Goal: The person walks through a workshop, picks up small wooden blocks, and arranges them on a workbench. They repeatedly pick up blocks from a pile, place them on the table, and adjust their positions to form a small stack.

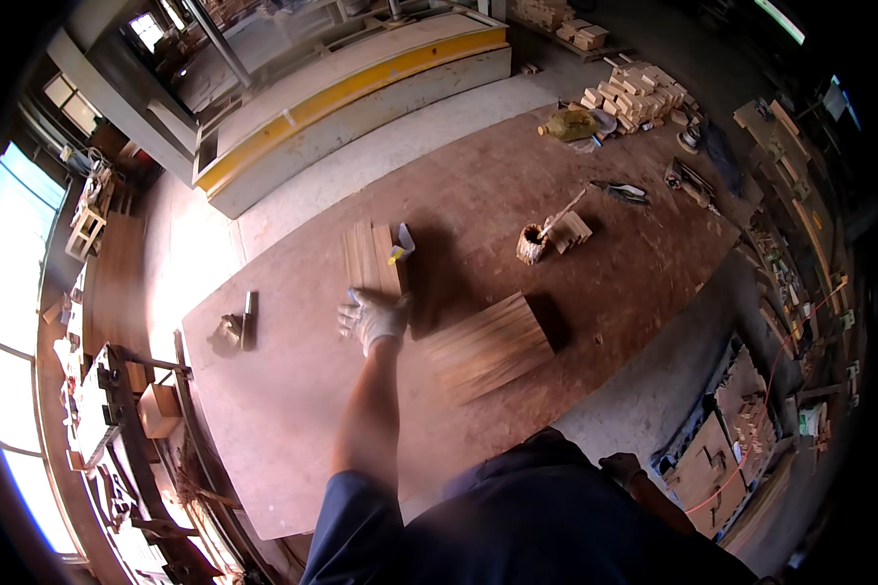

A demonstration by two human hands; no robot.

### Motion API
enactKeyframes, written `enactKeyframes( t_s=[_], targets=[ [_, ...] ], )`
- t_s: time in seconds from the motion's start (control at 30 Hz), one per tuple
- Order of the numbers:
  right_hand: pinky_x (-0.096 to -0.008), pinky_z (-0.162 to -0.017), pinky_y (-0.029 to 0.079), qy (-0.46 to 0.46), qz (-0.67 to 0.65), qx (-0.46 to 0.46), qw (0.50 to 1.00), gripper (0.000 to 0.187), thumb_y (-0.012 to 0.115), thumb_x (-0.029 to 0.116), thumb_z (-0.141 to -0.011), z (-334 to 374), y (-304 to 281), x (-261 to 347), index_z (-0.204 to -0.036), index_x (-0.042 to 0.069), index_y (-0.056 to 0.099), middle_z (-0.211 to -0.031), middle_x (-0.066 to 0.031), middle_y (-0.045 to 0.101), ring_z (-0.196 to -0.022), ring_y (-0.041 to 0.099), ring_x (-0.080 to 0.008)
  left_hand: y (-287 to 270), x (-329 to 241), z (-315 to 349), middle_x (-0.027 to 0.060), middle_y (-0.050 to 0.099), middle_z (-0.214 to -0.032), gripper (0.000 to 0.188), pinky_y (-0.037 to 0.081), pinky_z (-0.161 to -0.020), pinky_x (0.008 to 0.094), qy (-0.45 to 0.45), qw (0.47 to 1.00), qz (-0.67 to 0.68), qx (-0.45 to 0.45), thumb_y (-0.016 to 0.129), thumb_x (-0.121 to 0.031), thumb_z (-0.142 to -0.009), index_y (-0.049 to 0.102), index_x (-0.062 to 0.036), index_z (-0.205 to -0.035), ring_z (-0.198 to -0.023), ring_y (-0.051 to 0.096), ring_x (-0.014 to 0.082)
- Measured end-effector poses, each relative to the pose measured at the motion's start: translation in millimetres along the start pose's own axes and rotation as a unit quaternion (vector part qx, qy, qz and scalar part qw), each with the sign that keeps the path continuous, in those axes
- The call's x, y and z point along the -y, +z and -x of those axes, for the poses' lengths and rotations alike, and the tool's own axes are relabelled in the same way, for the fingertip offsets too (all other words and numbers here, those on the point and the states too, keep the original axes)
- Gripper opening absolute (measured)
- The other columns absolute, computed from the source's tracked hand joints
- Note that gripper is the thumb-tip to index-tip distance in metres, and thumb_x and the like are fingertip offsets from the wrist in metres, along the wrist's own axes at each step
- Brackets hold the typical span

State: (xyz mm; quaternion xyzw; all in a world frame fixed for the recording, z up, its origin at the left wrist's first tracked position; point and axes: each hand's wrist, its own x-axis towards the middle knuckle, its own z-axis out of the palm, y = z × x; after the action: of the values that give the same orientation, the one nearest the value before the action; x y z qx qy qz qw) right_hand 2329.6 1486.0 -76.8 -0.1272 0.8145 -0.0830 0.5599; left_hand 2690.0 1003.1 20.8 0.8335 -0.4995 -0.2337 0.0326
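On the brown worktable [293, 409], the left hand [372, 319], in a white work glove, is stretched well forward on a nearly straight bare arm, with a blue short sleeve seen at the shoulder. The gloved fingers [351, 317] are spread and laid on the near end of a small stack of wooden slats [370, 257], which extends away from the hand; whether anything is pinched cannot be told. Just beyond that stack, to the right of the fingertips, a small scraper with a yellow handle [399, 245] is lying. Just to the right of the hand, close to the wrist, a wider panel of joined wooden strips [488, 347] is lying flat on the table, apart from the glove. Farther out to the right, a small round pot with a stick in it [533, 243] is standing beside a wooden block [573, 230]. The right hand [621, 469] is held low beside the body, off the table's near edge, well apart from the wood; its state cannot be told.
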Motion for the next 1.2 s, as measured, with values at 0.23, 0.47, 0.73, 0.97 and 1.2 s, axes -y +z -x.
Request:
enactKeyframes(
  t_s=[0.23,0.47,0.73,0.97,1.2],
  targets=[
    [-0.0334,-0.059,0.055,0.019,-0.120,-0.002,0.993,0.020,0.066,0.018,-0.097,-40,-10,18,-0.093,0.000,0.071,-0.078,-0.0094,0.069,-0.066,0.066,-0.0185,9,-11,-13,0.0296,0.029,-0.161,0.126,0.019,-0.126,0.0561,-0.030,0.999,-0.014,-0.033,0.082,-0.059,-0.069,0.017,-0.0079,-0.164,-0.153,0.023,0.0460],
    [-0.0365,-0.059,0.059,-0.013,-0.166,-0.009,0.986,0.025,0.073,0.020,-0.096,-50,-9,23,-0.102,-0.003,0.068,-0.084,-0.0118,0.071,-0.065,0.069,-0.0223,-13,-2,-24,0.0215,0.053,-0.144,0.110,0.047,-0.111,0.0484,-0.023,0.985,0.173,0.003,0.091,-0.044,-0.061,0.044,-0.0110,-0.154,-0.132,0.055,0.0393],
    [-0.0369,-0.057,0.058,0.018,-0.161,0.004,0.987,0.024,0.074,0.019,-0.096,-56,2,14,-0.100,-0.004,0.069,-0.081,-0.0125,0.070,-0.064,0.068,-0.0223,-25,64,-81,0.0207,0.066,-0.130,0.101,0.059,-0.096,0.0432,-0.058,0.925,0.373,-0.052,0.096,-0.037,-0.057,0.055,-0.0028,-0.142,-0.112,0.069,0.0307],
    [-0.0377,-0.058,0.059,-0.001,-0.172,-0.009,0.985,0.024,0.076,0.019,-0.095,-53,2,16,-0.100,-0.005,0.071,-0.082,-0.0148,0.072,-0.063,0.069,-0.0236,-68,100,-53,0.0248,0.047,-0.145,0.114,0.046,-0.112,0.0468,-0.127,0.985,0.092,-0.074,0.090,-0.038,-0.062,0.035,-0.0153,-0.160,-0.135,0.052,0.0414],
    [-0.0373,-0.060,0.059,0.010,-0.109,0.000,0.994,0.025,0.076,0.018,-0.095,-47,1,18,-0.103,-0.005,0.073,-0.085,-0.0151,0.074,-0.065,0.070,-0.0229,-41,113,-43,0.0249,0.043,-0.145,0.118,0.044,-0.114,0.0480,-0.086,0.994,0.057,-0.041,0.087,-0.038,-0.061,0.029,-0.0180,-0.162,-0.139,0.045,0.0421]
  ],
)
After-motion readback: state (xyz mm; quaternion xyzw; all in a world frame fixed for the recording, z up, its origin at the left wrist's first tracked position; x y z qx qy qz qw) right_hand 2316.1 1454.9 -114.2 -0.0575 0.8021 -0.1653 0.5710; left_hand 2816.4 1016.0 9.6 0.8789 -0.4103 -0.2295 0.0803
